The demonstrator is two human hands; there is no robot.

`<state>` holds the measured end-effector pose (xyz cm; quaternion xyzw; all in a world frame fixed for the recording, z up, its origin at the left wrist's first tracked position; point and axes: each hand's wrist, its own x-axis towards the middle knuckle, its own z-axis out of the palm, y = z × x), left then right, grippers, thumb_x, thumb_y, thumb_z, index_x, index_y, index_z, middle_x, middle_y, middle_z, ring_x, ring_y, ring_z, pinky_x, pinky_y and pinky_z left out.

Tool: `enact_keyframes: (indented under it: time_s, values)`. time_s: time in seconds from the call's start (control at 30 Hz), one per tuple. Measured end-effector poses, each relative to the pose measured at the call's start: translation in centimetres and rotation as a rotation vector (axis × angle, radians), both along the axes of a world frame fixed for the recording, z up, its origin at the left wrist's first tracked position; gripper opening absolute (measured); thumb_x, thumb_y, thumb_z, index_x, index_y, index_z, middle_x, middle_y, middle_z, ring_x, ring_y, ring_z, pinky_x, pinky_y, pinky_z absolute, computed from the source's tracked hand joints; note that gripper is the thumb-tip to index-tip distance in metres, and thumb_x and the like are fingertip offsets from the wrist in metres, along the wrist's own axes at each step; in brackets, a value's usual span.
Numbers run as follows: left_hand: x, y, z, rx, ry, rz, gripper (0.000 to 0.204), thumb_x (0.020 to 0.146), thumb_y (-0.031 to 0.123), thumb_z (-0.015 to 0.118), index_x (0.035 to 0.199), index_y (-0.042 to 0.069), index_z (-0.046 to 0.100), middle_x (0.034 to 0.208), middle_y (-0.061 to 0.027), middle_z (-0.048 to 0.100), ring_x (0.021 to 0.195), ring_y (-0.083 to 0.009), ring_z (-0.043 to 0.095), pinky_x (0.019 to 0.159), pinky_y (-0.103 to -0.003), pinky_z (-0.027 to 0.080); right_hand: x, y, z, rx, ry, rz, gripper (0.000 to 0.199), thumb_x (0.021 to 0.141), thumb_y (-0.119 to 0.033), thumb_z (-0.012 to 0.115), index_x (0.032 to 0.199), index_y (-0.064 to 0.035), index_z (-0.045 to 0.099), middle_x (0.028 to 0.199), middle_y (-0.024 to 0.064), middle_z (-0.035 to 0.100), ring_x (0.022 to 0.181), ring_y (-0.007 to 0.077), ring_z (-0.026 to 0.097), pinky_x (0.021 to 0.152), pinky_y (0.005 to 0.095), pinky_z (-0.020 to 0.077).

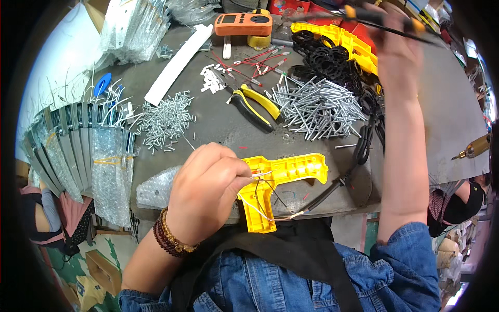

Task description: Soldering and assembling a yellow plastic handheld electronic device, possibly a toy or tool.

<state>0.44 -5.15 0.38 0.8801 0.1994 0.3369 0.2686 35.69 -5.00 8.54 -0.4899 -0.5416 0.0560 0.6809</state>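
A yellow plastic pistol-shaped housing half (293,169) lies at the near edge of the table, its hollow inner side up. My left hand (208,179) is closed over its left end, thumb and forefinger pinching thin wires (258,179) above the shell. One pale wire runs down to a black cable (325,192) on the right. At the far right my raised right hand (397,49) is smeared by motion, closed round a long black and orange tool (358,14) whose exact kind is blurred. Pliers with yellow and black grips (253,108) lie beyond the housing.
Piles of short screws (165,119) and long screws (322,106) lie across the table. Behind are an orange meter (243,24), black rings (327,57) and more yellow housings (358,49). Bubble-wrapped metal strips (109,166) stand at left; a power screwdriver (475,147) is at right.
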Motion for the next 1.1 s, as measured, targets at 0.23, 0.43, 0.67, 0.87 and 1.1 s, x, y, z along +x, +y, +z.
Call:
enact_keyframes:
  time_s: [0.23, 0.43, 0.67, 0.87, 1.1]
  values:
    - [1.1, 0.9, 0.0, 0.091, 0.071, -0.048, 0.014, 0.072, 0.000, 0.072, 0.084, 0.002, 0.064, 0.085, -0.0128, 0.060, 0.081, -0.0316, 0.060, 0.073, -0.039, 0.049, -4.5, -9.5, -4.9, 0.104, 0.530, 0.286, 0.033, 0.105, -0.035, 0.043, 0.108, -0.0047, 0.056, 0.088, 0.0154, 0.063, 0.043, 0.0071, 0.041, 0.042, 0.0193, 0.0358]
    - [1.5, 0.9, -0.1, 0.120, 0.076, -0.049, 0.015, 0.071, 0.001, 0.072, 0.084, 0.002, 0.064, 0.085, -0.0132, 0.060, 0.080, -0.0320, 0.059, 0.073, -0.039, 0.048, -6.8, -9.1, -6.2, 0.034, 0.537, 0.200, 0.037, 0.105, -0.040, 0.042, 0.107, -0.0044, 0.053, 0.085, 0.0152, 0.062, 0.039, 0.0050, 0.037, 0.037, 0.0173, 0.0309]
    - [1.7, 1.1, 0.1, 0.148, 0.108, -0.067, 0.013, 0.075, 0.005, 0.071, 0.085, 0.003, 0.063, 0.087, -0.0120, 0.057, 0.082, -0.0322, 0.058, 0.074, -0.041, 0.048, -7.2, -8.7, -6.9, -0.016, 0.486, 0.163, 0.035, 0.105, -0.038, 0.042, 0.107, -0.0051, 0.052, 0.085, 0.0146, 0.064, 0.039, 0.0040, 0.037, 0.036, 0.0157, 0.0300]
    - [1.7, 1.2, -0.1, 0.139, 0.118, -0.073, 0.014, 0.075, 0.006, 0.071, 0.086, 0.003, 0.063, 0.088, -0.0116, 0.058, 0.084, -0.0316, 0.058, 0.076, -0.040, 0.049, -7.4, -8.5, -7.3, 0.003, 0.488, 0.180, 0.033, 0.106, -0.036, 0.042, 0.107, -0.0054, 0.052, 0.086, 0.0151, 0.064, 0.039, 0.0040, 0.038, 0.036, 0.0160, 0.0300]
    - [2.1, 1.1, -0.1, 0.134, 0.113, -0.063, 0.013, 0.074, 0.004, 0.073, 0.084, 0.002, 0.064, 0.088, -0.0136, 0.061, 0.083, -0.0328, 0.060, 0.075, -0.040, 0.049, -7.3, -8.7, -7.3, -0.005, 0.502, 0.149, 0.034, 0.106, -0.037, 0.041, 0.110, -0.0058, 0.053, 0.086, 0.0153, 0.064, 0.038, 0.0042, 0.038, 0.036, 0.0161, 0.0299]
